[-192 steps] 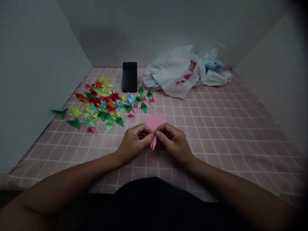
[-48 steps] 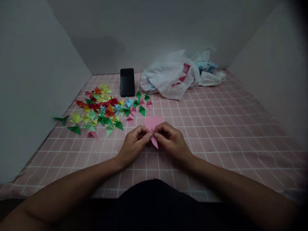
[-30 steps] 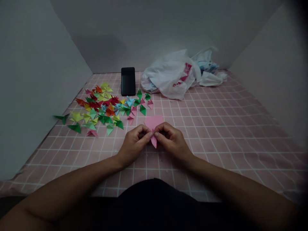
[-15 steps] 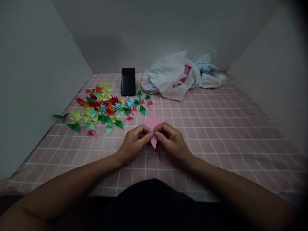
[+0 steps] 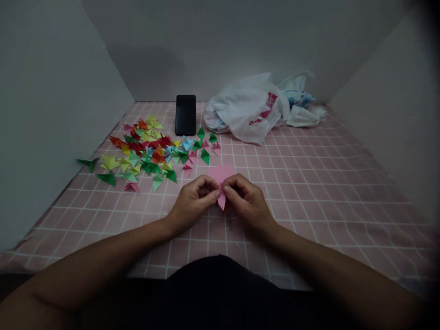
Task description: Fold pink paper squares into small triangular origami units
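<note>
Between my two hands is a piece of pink origami paper (image 5: 222, 172), folded to a narrow point at the near end and wider at the far end. My left hand (image 5: 195, 198) pinches its left edge between thumb and fingers. Opposite it, my right hand (image 5: 249, 201) pinches the right edge, the fingertips almost meeting over the fold. Part of the paper's middle is hidden behind the fingers. To the left lie many small folded paper pieces (image 5: 150, 167) in green, red, yellow, blue, orange and pink.
A pink tablecloth with white grid lines (image 5: 309, 178) covers the surface. At the back a black phone (image 5: 185, 115) stands propped up. Right of it lies a crumpled white plastic bag (image 5: 245, 107) with red print, beside a smaller bag (image 5: 298, 97). Pale walls enclose three sides.
The view has shifted very slightly. Both hands keep their pinch on the pink paper, and its near folded tip looks a little different between the fingertips.
</note>
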Demonstrator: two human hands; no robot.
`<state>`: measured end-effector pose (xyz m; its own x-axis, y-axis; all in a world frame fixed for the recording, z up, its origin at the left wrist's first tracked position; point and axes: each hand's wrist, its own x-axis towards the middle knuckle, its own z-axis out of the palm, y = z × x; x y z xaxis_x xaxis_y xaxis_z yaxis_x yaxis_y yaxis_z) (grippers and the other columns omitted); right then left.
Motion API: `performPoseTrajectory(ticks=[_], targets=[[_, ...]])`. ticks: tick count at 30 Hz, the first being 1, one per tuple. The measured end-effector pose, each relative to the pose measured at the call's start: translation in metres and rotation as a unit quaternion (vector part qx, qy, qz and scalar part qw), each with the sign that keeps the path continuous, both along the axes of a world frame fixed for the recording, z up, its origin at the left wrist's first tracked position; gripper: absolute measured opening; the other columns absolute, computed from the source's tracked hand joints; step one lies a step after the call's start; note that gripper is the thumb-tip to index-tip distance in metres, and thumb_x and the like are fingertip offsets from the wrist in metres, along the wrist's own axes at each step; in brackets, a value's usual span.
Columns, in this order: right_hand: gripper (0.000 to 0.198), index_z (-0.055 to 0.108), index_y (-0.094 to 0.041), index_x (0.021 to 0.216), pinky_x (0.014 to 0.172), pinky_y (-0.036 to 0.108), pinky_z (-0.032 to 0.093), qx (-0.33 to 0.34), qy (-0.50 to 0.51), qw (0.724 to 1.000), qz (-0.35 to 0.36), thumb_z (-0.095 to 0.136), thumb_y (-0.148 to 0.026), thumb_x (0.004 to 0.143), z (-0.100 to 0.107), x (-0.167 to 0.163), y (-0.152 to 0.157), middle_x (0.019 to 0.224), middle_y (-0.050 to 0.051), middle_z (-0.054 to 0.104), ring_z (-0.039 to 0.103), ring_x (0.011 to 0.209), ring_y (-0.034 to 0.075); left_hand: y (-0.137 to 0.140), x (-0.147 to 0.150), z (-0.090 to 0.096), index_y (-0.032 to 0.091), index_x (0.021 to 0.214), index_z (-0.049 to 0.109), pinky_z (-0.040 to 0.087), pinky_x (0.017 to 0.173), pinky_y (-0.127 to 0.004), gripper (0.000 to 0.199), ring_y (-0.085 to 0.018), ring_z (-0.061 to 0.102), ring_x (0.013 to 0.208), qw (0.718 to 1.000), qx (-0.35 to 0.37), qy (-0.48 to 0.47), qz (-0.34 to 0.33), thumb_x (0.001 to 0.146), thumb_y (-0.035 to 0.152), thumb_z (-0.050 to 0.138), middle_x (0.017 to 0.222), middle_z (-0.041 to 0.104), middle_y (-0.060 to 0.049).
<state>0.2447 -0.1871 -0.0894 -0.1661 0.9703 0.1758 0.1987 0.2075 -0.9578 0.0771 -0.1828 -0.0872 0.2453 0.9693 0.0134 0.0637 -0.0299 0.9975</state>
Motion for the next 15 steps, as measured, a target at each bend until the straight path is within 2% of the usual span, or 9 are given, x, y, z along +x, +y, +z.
performPoseTrajectory(ticks=[7,12,15], targets=[[0.010,0.059,-0.020,0.080,0.071,0.033,0.044,-0.010,0.008,1.000,0.009,0.060,-0.025,0.089,-0.0025,0.0001,-0.0011,0.083,0.003,0.056,0.055,0.076,0.017,-0.0006,-0.0006,-0.0003,0.018,0.088,0.061,0.051,0.067,-0.024,0.014,-0.012,0.061,0.073,1.000,0.013,-0.014,0.021,0.081,0.027,0.069,0.082,0.063,-0.001],[0.013,0.057,-0.021,0.075,0.073,0.033,0.043,0.036,-0.013,0.999,-0.006,0.060,-0.019,0.087,-0.0007,0.0000,-0.0017,0.084,0.004,0.057,0.055,0.080,0.018,-0.0009,-0.0012,-0.0041,0.018,0.093,0.059,0.051,0.070,-0.024,0.014,-0.012,0.061,0.076,0.999,0.039,0.001,0.020,0.083,0.023,0.067,0.086,0.064,-0.002],[0.014,0.057,-0.021,0.074,0.072,0.033,0.043,0.042,-0.015,0.999,-0.014,0.060,-0.018,0.087,0.0003,0.0001,-0.0012,0.084,0.004,0.057,0.055,0.080,0.018,-0.0007,-0.0016,-0.0054,0.019,0.094,0.058,0.052,0.071,-0.024,0.014,-0.012,0.061,0.077,0.999,0.042,0.008,0.019,0.083,0.021,0.067,0.086,0.062,-0.001]])
